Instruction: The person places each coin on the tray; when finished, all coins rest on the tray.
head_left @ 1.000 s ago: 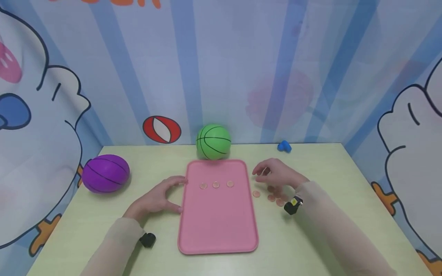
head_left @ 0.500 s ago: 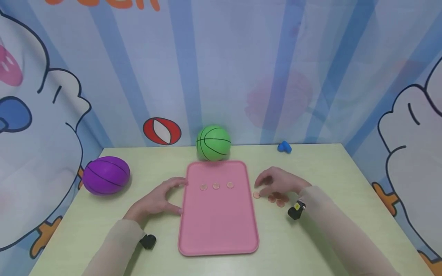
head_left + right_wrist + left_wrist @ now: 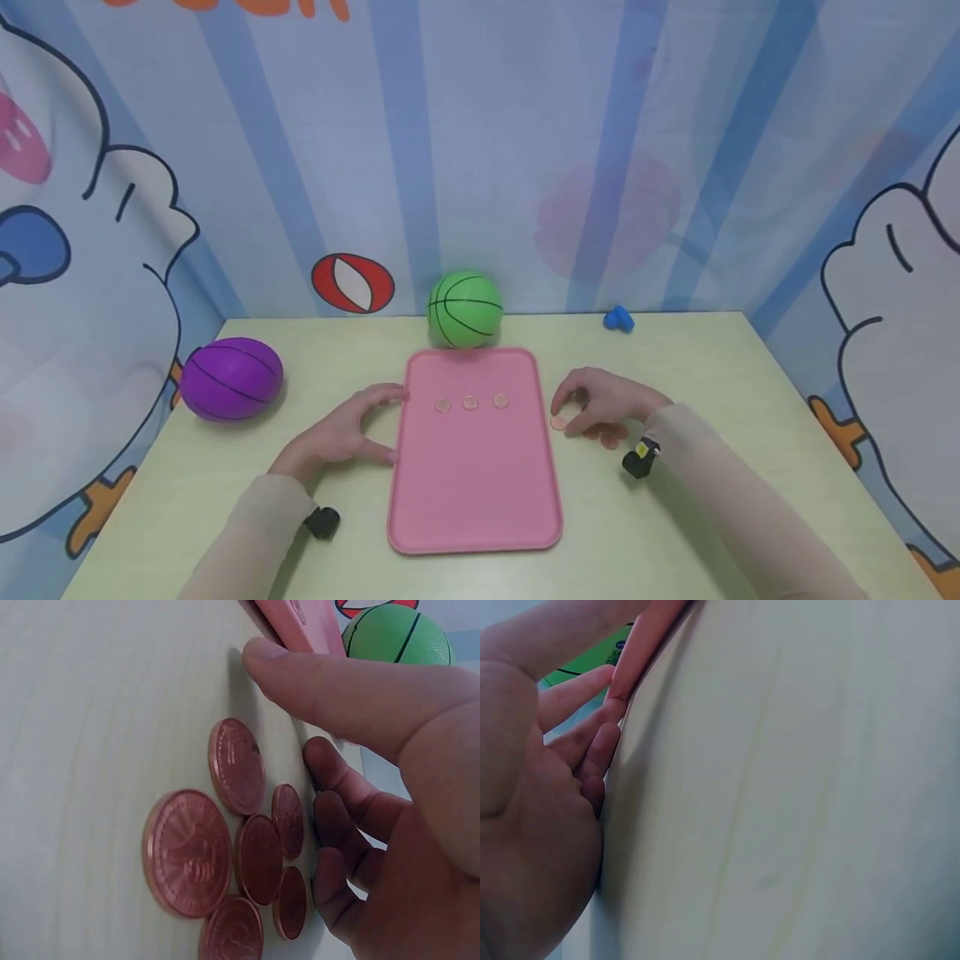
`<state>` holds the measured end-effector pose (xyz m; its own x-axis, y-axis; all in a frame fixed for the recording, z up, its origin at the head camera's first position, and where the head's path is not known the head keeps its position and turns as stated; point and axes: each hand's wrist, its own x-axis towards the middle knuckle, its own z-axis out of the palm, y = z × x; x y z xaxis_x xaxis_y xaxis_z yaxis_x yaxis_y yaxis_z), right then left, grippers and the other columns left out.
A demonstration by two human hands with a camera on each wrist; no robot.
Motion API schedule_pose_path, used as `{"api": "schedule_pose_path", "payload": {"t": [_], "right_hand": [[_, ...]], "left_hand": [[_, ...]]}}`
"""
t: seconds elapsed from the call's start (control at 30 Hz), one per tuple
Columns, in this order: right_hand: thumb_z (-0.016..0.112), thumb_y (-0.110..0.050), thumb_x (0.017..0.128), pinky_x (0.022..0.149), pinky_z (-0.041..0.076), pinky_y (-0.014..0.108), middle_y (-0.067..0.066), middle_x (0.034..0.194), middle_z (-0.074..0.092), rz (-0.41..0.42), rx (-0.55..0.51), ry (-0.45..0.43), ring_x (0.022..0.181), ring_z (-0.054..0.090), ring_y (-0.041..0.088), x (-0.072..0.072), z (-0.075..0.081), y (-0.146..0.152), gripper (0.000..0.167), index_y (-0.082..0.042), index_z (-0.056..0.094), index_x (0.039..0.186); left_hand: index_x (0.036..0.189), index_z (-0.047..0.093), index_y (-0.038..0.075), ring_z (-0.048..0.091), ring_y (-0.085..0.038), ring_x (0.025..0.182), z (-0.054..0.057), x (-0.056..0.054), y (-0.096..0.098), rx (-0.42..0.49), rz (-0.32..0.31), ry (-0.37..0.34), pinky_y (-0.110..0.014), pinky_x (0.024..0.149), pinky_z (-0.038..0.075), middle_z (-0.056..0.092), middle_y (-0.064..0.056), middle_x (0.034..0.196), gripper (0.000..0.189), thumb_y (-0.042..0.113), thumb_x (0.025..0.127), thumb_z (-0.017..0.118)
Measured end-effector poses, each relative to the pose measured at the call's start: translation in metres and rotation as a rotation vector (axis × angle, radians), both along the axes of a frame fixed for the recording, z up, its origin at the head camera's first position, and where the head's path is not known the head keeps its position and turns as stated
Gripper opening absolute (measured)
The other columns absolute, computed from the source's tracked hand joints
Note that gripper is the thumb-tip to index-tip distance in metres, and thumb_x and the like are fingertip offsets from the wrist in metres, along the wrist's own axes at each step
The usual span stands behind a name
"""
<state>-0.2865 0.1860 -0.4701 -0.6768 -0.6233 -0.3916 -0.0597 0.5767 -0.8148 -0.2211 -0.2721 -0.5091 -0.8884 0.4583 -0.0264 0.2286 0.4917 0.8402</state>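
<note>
A pink tray [image 3: 474, 492] lies in the middle of the table, with three copper coins in a row on it, the middle coin [image 3: 470, 403] among them. My left hand [image 3: 341, 429] rests at its left rim, thumb and fingers spread apart and touching the edge. To the right of the tray, my right hand [image 3: 607, 396] is low over the table, index finger and thumb on either side of a single coin [image 3: 558, 423]. That coin is hidden behind the thumb in the right wrist view. Several more copper coins [image 3: 187, 853] lie loosely under my right palm, some overlapping.
A green ball [image 3: 465, 310] stands right behind the tray. On the left is a purple ball [image 3: 232, 378]. A small blue object [image 3: 618, 318] lies at the back right, near the printed curtain [image 3: 495, 150] behind the table [image 3: 675, 533].
My right hand has come down and slightly toward me, from beyond the single coin to right around it. My left hand and the tray have stayed put.
</note>
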Motion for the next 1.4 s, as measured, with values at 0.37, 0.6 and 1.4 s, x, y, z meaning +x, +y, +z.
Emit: {"api": "schedule_pose_path", "payload": {"t": [0.37, 0.6, 1.4], "right_hand": [[0.078, -0.01, 0.094, 0.038, 0.035, 0.029, 0.012, 0.059, 0.05, -0.009, 0.013, 0.006, 0.042, 0.038, 0.023, 0.001, 0.0, -0.002, 0.027, -0.012, 0.068, 0.118], [0.075, -0.005, 0.094, 0.037, 0.035, 0.027, 0.012, 0.059, 0.051, 0.018, 0.045, 0.016, 0.041, 0.041, 0.023, 0.0, 0.001, -0.004, 0.029, -0.017, 0.07, 0.12], [0.071, -0.004, 0.093, 0.035, 0.036, 0.028, 0.01, 0.054, 0.049, 0.097, 0.139, 0.079, 0.038, 0.044, 0.023, -0.002, 0.004, -0.011, 0.02, -0.017, 0.07, 0.108]], "left_hand": [[0.156, 0.05, 0.022, 0.03, -0.039, 0.154, 0.001, -0.001, 0.001, -0.007, 0.01, -0.017, -0.072, 0.124, 0.012, 0.037, -0.006, 0.167, 0.097, 0.028, 0.072, 0.097], [0.156, 0.05, 0.022, 0.029, -0.038, 0.154, 0.001, -0.001, 0.001, -0.011, 0.017, -0.025, -0.071, 0.125, 0.013, 0.037, -0.006, 0.167, 0.096, 0.027, 0.072, 0.097], [0.155, 0.05, 0.023, 0.024, -0.039, 0.157, 0.001, -0.001, 0.0, -0.012, 0.018, -0.024, -0.072, 0.124, 0.011, 0.035, -0.006, 0.168, 0.096, 0.028, 0.072, 0.097]]}}
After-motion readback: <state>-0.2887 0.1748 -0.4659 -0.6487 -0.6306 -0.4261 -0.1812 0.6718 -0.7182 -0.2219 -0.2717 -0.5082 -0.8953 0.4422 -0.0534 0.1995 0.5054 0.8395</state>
